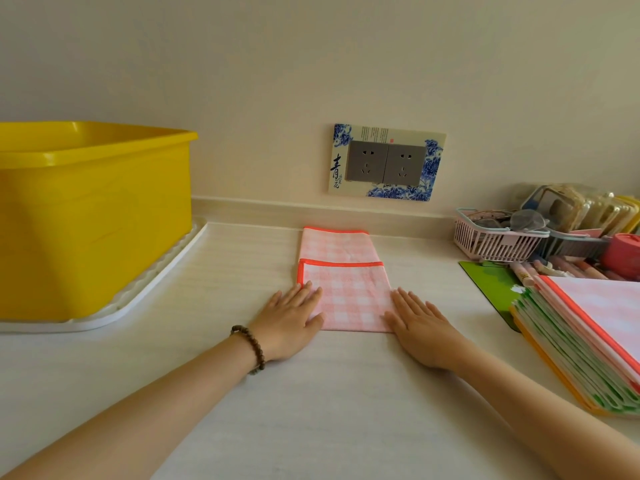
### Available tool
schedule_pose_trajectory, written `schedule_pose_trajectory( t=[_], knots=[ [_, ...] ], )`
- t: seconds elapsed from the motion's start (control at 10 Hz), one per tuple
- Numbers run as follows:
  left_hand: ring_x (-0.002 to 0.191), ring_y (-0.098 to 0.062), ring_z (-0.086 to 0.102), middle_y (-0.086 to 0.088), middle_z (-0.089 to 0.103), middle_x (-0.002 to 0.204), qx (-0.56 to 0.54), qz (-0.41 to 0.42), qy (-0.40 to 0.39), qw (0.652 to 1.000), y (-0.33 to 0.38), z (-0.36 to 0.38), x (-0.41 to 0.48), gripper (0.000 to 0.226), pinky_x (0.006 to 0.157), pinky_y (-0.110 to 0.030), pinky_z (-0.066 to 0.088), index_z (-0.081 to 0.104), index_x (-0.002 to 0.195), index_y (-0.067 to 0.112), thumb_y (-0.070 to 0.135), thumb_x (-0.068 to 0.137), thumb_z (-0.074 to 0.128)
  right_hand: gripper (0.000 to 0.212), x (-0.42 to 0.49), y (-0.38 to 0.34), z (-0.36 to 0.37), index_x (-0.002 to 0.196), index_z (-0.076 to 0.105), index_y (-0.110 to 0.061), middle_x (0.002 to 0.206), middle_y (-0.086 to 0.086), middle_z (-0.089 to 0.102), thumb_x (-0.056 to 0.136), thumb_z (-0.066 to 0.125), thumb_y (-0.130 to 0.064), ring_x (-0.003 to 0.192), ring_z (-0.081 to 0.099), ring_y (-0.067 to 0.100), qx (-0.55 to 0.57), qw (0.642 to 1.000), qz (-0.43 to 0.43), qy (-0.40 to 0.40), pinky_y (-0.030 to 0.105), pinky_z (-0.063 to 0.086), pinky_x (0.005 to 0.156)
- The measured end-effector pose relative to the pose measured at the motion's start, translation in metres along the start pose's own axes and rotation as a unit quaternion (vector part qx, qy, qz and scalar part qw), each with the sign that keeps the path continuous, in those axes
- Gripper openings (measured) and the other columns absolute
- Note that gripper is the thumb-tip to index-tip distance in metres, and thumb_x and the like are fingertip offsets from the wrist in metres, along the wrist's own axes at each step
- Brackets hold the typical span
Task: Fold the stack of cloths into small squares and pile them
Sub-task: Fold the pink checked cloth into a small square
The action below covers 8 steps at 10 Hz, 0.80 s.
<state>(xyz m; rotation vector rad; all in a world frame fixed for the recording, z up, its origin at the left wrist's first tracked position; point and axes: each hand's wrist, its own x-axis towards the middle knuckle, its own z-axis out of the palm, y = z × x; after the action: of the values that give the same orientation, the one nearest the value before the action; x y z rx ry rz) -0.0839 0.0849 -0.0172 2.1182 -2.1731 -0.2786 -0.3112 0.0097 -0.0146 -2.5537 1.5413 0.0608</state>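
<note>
While the pink-checked cloth with the orange hem (pixel 346 299) lies as a long strip on the pale worktop (pixel 311 393), its near part is doubled over toward the wall. The upper layer's orange edge crosses the strip short of its far end. The left hand (pixel 291 323) lies flat with straight fingers over the near left corner and grips nothing. The right hand (pixel 419 327) lies equally flat at the right edge, its fingertips on or just against the fabric.

Pressing this way seems meant to flatten the near crease and keep the layers aligned. The uncovered far part suggests another fold is due before it becomes a small square.

That far end nearly reaches the foot of the wall, so there is little room beyond it. Bare worktop opens on both sides and toward the person. At the right, well apart, waits the stack of unfolded cloths with orange, green and yellow hems (pixel 588 341). A yellow plastic tub (pixel 93 220) stands on a white ridged tray (pixel 156 282) at the left.
</note>
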Motion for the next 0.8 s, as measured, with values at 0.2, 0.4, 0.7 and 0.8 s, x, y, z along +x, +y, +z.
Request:
schedule_pose_trajectory(
  t=[0.2,0.4,0.7,0.8],
  knots=[
    [0.144,-0.008,-0.014,0.006,-0.013,0.157,-0.002,0.001,0.004,1.000,0.000,0.001,0.000,0.056,0.117,-0.033,-0.007,-0.005,0.151,0.026,0.041,0.101,0.015,0.054,-0.011,0.011,-0.009,0.151,0.008,-0.024,0.157,-0.007,0.011,0.101,0.026,-0.037,0.144,0.013,0.010,0.116,0.990,-0.052,0.060,0.020,0.007,0.113],
    [0.144,-0.007,-0.009,0.007,-0.008,0.158,-0.025,0.008,0.015,1.000,-0.002,0.001,0.002,0.058,0.117,-0.032,-0.005,0.000,0.151,0.026,0.046,0.100,0.019,0.048,-0.034,0.022,-0.028,0.144,0.033,-0.034,0.150,-0.016,0.032,0.097,0.041,-0.043,0.136,0.033,0.006,-0.072,0.969,-0.206,0.111,0.019,0.024,0.110],
    [0.145,-0.010,-0.003,0.003,-0.001,0.159,-0.045,0.013,0.027,0.999,-0.003,-0.004,0.002,0.063,0.117,-0.032,-0.002,0.009,0.151,0.024,0.051,0.097,0.028,0.041,-0.030,0.008,-0.034,0.139,0.041,-0.031,0.139,-0.008,0.051,0.099,0.034,-0.024,0.124,0.050,0.018,-0.174,0.955,-0.210,0.112,0.029,0.039,0.100],
    [0.145,-0.010,-0.001,0.003,0.003,0.159,-0.081,0.029,-0.007,0.996,-0.006,-0.011,-0.002,0.090,0.118,-0.032,0.000,0.015,0.150,0.025,0.075,0.077,0.033,0.034,-0.028,0.011,-0.024,0.130,0.053,-0.035,0.128,-0.010,0.060,0.099,0.040,-0.032,0.115,0.057,0.018,-0.101,0.965,-0.184,0.156,0.028,0.042,0.091]
  ],
)
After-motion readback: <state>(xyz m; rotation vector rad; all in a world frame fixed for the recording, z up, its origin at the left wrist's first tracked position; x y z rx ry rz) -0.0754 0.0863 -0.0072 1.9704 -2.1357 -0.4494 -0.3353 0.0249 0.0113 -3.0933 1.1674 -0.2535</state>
